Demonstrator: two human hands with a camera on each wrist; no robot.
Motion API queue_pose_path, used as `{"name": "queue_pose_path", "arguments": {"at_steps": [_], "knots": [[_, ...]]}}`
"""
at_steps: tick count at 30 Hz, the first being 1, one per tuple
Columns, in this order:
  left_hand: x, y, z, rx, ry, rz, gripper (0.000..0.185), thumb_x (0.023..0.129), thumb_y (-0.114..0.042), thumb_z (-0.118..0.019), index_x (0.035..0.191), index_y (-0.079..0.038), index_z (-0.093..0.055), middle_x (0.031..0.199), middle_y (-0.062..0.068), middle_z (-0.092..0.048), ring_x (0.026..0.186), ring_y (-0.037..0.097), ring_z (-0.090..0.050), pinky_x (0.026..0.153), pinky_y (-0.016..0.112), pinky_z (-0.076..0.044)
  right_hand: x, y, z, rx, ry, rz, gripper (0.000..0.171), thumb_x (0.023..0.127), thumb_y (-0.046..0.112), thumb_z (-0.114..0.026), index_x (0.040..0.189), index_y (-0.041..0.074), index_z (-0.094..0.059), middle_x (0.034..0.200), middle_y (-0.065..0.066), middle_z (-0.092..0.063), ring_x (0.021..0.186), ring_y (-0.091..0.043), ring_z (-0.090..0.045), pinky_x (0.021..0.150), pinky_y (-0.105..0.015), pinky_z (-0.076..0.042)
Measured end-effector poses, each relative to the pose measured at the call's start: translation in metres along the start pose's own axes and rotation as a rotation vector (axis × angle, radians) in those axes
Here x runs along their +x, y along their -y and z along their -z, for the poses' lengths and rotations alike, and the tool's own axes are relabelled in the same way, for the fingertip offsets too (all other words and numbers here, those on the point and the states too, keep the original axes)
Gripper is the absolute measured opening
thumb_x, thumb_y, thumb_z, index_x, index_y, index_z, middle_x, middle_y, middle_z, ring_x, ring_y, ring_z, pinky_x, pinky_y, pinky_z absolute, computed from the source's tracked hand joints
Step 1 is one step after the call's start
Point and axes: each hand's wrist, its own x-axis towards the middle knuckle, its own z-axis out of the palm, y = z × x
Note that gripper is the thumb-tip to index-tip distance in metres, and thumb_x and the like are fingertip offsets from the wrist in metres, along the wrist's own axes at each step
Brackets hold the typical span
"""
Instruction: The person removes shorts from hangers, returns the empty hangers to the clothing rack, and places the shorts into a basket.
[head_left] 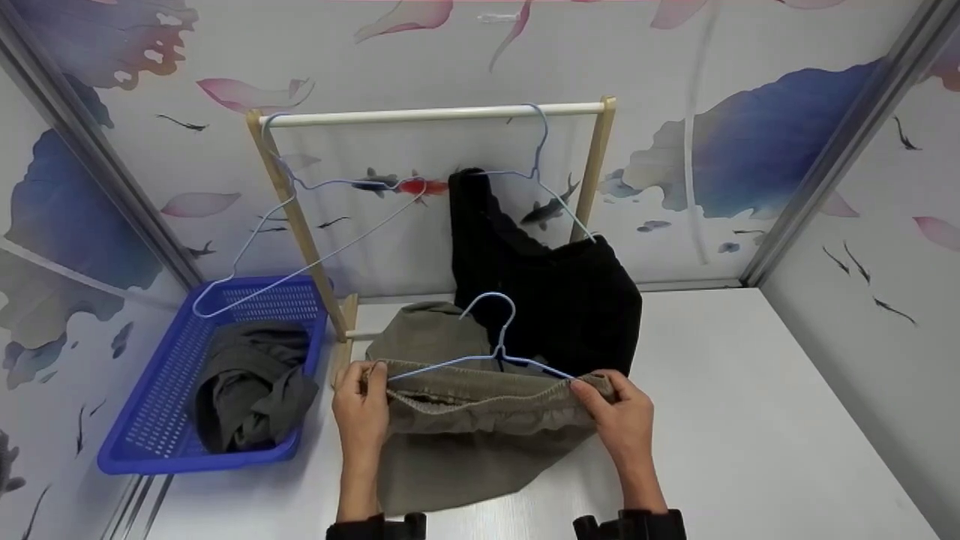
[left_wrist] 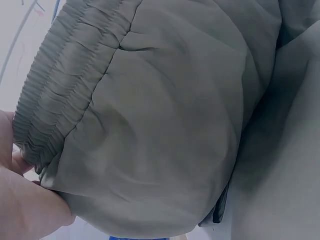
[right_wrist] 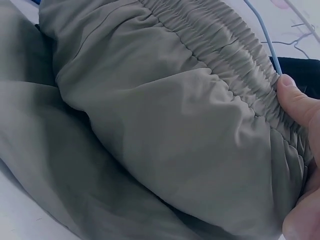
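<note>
Grey-green pants (head_left: 457,469) with a gathered elastic waistband (head_left: 491,420) are stretched between both hands, low over the white table. A light blue wire hanger (head_left: 500,349) stands in the waist opening, hook upward, its lower part hidden in the cloth. My left hand (head_left: 362,409) pinches the left end of the waistband, thumb on the near side. At the opposite end my right hand (head_left: 626,420) grips the waistband, thumb by the hanger's arm. In the right wrist view the thumb (right_wrist: 296,100) presses where the hanger wire meets the band.
Behind stands a wooden rack with a white rod (head_left: 435,115). From it hang a bare blue hanger (head_left: 330,182) and a black garment (head_left: 555,300) on another hanger. A blue basket (head_left: 150,405) at left holds a dark grey garment (head_left: 251,386). Patterned walls enclose the table (head_left: 765,420).
</note>
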Motion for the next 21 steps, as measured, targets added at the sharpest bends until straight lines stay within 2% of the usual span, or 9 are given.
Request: {"name": "queue_pose_path", "arguments": {"at_steps": [4,11,16,21], "knots": [[-0.0002,0.0013,0.0004,0.005,0.023,0.019,0.017,0.100,-0.016,-0.065,0.090,-0.003,-0.068,0.090,0.007,-0.053,0.082,0.018,-0.050,0.078,0.037,-0.041,0.0005,0.0004,0.0005,0.024,-0.016,-0.019,0.015,0.084,0.010,-0.086,0.093,0.004,-0.076,0.079,0.001,-0.067,0.070,-0.008,-0.057,0.064,-0.021,-0.045],[-0.0002,0.0022,0.0009,0.020,0.060,0.090,0.024,0.102,-0.026,-0.063,0.105,-0.002,-0.068,0.105,0.013,-0.063,0.096,0.025,-0.059,0.087,0.042,-0.046,0.0004,0.0007,0.0014,0.034,-0.021,-0.015,0.016,0.085,0.010,-0.086,0.094,0.002,-0.076,0.079,0.001,-0.066,0.069,-0.008,-0.056,0.061,-0.021,-0.045],[-0.0008,0.0009,0.0012,0.036,0.070,0.113,0.026,0.104,-0.027,-0.059,0.106,-0.002,-0.066,0.100,0.013,-0.064,0.091,0.024,-0.058,0.082,0.041,-0.046,0.0002,0.0022,0.0015,-0.001,-0.022,-0.003,0.017,0.085,0.010,-0.086,0.096,0.003,-0.076,0.079,0.001,-0.067,0.068,-0.005,-0.055,0.062,-0.020,-0.044],[-0.0004,-0.0009,0.0011,0.045,0.081,0.120,0.029,0.106,-0.028,-0.055,0.108,-0.002,-0.067,0.107,0.014,-0.065,0.100,0.028,-0.060,0.088,0.045,-0.046,0.0007,0.0011,0.0010,-0.032,-0.011,0.001,0.016,0.085,0.009,-0.085,0.098,0.004,-0.077,0.081,0.001,-0.068,0.068,-0.003,-0.054,0.063,-0.019,-0.043]]}}
